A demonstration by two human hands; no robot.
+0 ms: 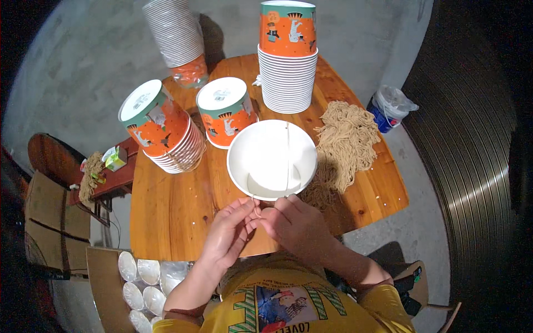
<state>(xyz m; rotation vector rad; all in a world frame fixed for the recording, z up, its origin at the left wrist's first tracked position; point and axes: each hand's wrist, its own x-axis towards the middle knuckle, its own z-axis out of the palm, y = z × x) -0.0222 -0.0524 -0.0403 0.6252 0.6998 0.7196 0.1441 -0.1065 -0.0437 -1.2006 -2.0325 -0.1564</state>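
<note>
A white-lined paper bucket [242, 158] stands mouth up at the near side of the table, right in front of my hands. A thin beige cord [288, 158] runs across its mouth from the far rim to the near rim. My left hand [229, 228] is just below the near rim, thumb and fingers pinched on a loose piece of the cord. Close beside it, my right hand [297, 223] is curled at the near rim with its fingers pinched together on the cord. The fingers partly hide where the cord meets the bucket.
A heap of beige cords [350, 139] lies right on the wooden table [183, 222]. Orange-and-green bucket stacks [288, 77], [161, 127] and an upturned bucket [225, 119] stand behind. A carton of wrapped white containers [102, 277] sits below left; a lidded pail [388, 108] stands far right.
</note>
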